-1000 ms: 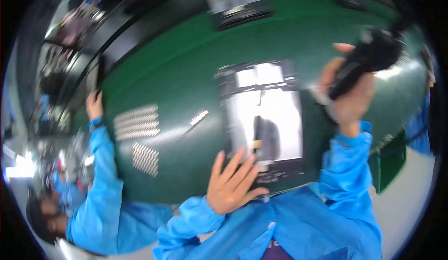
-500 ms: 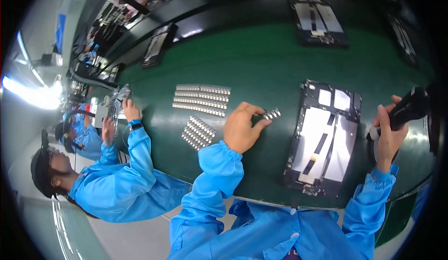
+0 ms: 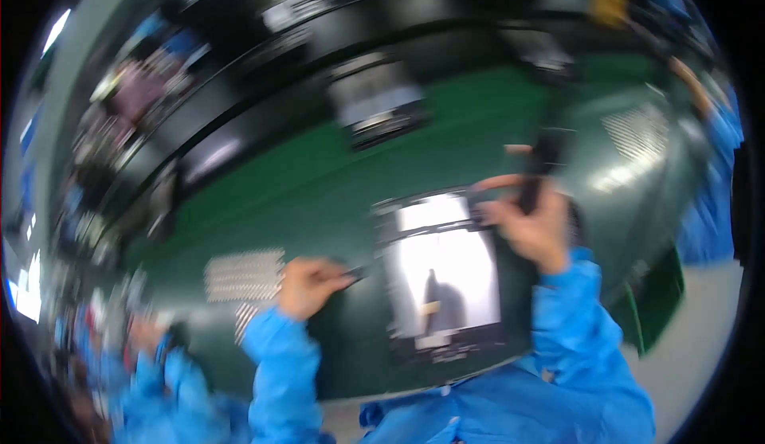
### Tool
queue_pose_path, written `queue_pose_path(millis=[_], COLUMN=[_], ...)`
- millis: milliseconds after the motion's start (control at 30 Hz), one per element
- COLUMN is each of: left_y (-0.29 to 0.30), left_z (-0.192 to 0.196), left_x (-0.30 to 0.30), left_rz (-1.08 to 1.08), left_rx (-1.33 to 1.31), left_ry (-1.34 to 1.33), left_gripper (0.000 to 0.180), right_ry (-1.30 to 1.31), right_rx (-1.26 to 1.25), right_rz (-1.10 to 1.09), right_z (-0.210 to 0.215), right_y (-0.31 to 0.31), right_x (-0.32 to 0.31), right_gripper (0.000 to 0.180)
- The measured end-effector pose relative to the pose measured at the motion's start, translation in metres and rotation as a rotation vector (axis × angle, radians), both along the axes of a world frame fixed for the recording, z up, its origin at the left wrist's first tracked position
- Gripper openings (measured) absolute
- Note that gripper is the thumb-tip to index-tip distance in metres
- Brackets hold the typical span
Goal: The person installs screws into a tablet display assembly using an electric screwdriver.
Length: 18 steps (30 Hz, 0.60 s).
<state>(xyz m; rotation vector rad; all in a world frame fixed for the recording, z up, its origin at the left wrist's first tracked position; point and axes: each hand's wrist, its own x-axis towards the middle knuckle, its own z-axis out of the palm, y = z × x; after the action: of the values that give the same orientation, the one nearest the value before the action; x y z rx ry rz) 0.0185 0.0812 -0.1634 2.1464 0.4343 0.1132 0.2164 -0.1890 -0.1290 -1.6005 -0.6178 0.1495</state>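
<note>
My left hand pinches the end of a small strip of parts, which looks dark and smeared by motion. It is held just above the green table, to the left of an opened tablet-like device with bright silver panels and a black frame. Over the device's upper right corner, my right hand grips a black hand tool; blur hides its exact kind. Beside my left hand lie a block of small metal parts in rows and a smaller patch of such parts.
More opened devices lie along the far side, one in the middle and another farther right. A sheet of small parts is at the right, near another person's blue sleeve. A blue-sleeved co-worker sits at left.
The view has swung to the right, shifting the table leftward in the picture. My right hand has brought the black tool in from the right to the device's upper corner. My left hand keeps its strip.
</note>
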Motion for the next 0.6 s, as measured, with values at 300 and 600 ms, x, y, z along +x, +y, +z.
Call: queue_pose_path(millis=[300, 600], left_y=[-0.009, -0.017], left_z=[0.0, -0.002], left_x=[-0.012, 0.001], left_rz=[0.192, 0.091], left_rx=[-0.069, 0.035], left_ry=[0.014, -0.087], left_gripper=[0.018, 0.017], right_ry=[-0.221, -0.4], right_rx=[0.247, 0.354], right_rz=[-0.54, -0.64], right_z=[0.079, 0.139], right_y=[-0.083, -0.191], right_x=[0.058, 0.111], right_gripper=[0.053, 0.04])
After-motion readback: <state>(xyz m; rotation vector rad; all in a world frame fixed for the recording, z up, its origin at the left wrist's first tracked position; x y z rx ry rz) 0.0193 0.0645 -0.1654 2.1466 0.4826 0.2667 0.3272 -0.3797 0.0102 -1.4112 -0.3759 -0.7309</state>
